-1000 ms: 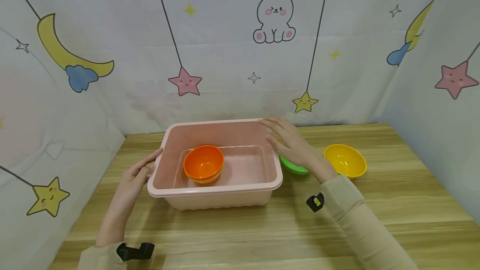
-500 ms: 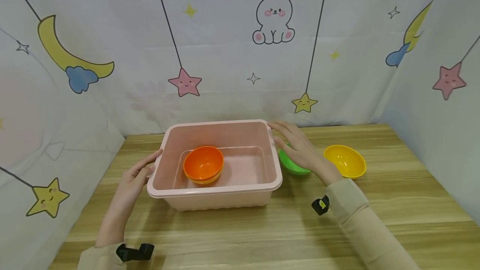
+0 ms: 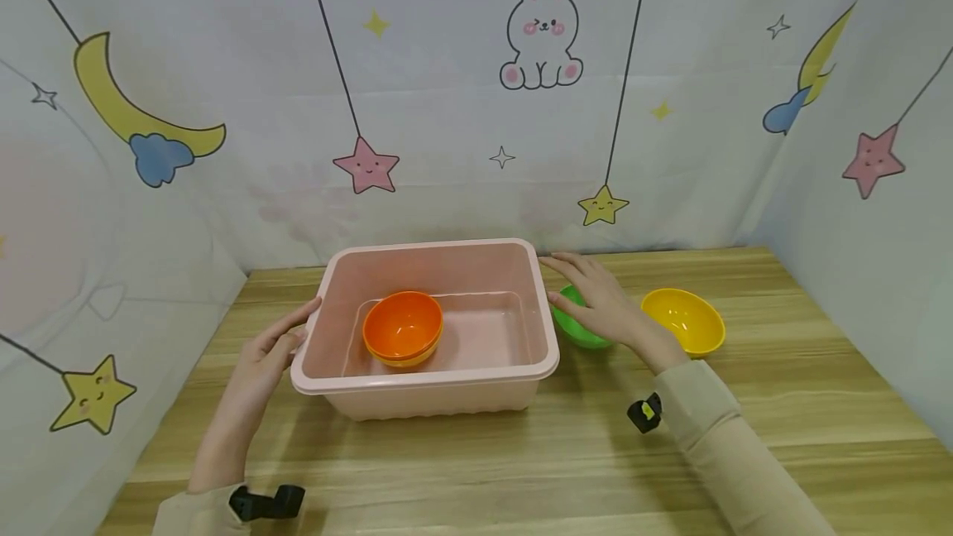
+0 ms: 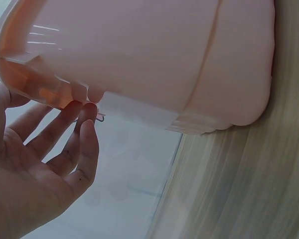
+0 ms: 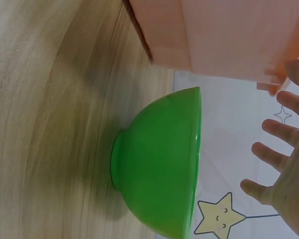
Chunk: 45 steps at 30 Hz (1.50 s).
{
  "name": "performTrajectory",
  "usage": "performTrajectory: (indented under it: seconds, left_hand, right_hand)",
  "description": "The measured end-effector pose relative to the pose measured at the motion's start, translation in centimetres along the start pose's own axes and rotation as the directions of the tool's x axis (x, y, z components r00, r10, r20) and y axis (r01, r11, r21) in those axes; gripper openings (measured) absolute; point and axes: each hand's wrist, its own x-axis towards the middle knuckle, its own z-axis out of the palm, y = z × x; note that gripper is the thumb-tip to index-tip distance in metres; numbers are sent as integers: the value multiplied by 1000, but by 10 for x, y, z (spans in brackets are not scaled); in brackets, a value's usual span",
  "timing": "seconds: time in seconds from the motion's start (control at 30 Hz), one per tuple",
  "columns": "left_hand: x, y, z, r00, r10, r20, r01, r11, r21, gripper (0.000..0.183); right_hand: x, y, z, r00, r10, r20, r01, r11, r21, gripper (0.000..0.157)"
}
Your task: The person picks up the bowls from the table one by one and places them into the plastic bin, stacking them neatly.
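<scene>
A pink plastic basin point(image 3: 476, 397) stands on the table, with orange bowls point(image 3: 404, 326) stacked inside it, a yellowish one lowest. My left hand point(image 3: 270, 351) grips the basin's left rim; in the left wrist view its fingers point(image 4: 70, 134) curl under the rim, with the thumb near the edge. Just off the right rim is my right hand point(image 3: 601, 301), its fingers spread and holding nothing. Under that hand sits a green bowl point(image 5: 159, 162), upright and partly hidden in the head view. The right wrist view shows the fingertips apart from the green bowl.
A yellow bowl point(image 3: 683, 321) stands on the wooden table point(image 3: 476, 470) to the right of the green one. Behind the table hangs a white cloth point(image 3: 447, 106) printed with stars and a rabbit, and cloth also rises at both sides.
My right hand has drawn off the basin's right rim, moving right and slightly nearer, which uncovers more of the green bowl. My left hand, the basin and the bowls stay in place.
</scene>
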Motion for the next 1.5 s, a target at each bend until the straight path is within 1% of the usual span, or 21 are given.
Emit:
performTrajectory:
  seconds: [0.2,0.27,0.43,0.77,1.17,1.3,1.5]
  left_hand:
    - [-1,1,0,1000,-7,3,7,1000,5,46]
    - [-1,1,0,1000,-4,5,4,1000,5,46]
    - [-1,0,-1,1000,4,4,-4,1000,4,46]
    - [-1,-1,0,1000,6,4,-6,1000,5,46]
    - [-1,0,0,1000,7,5,-7,1000,10,45]
    - [-1,-1,0,1000,15,3,-15,1000,10,45]
    - [-1,-1,0,1000,11,-1,-11,1000,8,45]
  right_hand:
    - [-3,4,2,999,31,27,-30,998,-48,60]
    - [-3,5,3,997,52,52,-49,997,-64,62]
    - [-5,6,3,988,106,114,-96,991,-90,66]
    - [-4,12,7,972,159,171,-138,982,-128,72]
    - [-6,20,11,966,171,191,-145,979,-144,76]
    - [-6,20,10,957,198,214,-166,974,-155,78]
    - [-5,17,7,930,254,268,-211,961,-177,83]
